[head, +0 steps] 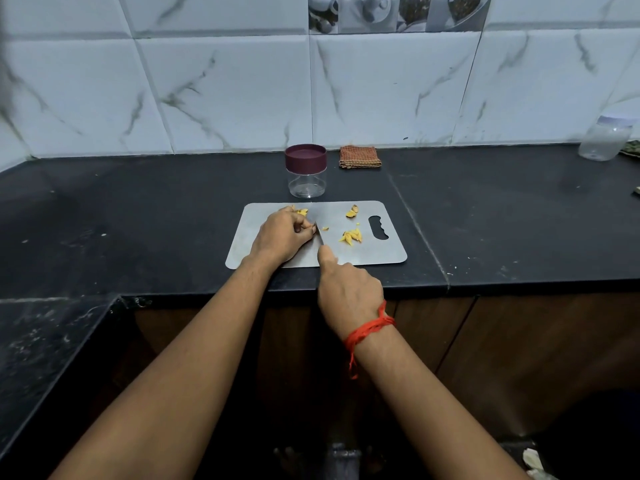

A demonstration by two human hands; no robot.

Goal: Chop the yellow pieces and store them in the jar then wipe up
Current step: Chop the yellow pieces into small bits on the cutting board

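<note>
On the black counter (138,220) at frame centre, yellow pieces (351,235) lay on the steel board (381,254), the left hand (282,235) curled over some, the right hand (349,292) gripping a knife (319,237), with the lidded jar (306,171) and folded cloth (360,156) just above.

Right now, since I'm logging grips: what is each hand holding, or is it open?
Left hand: fingers curled, holding yellow pieces against the board.
Right hand: grips the knife, forefinger along the blade's back.
</note>
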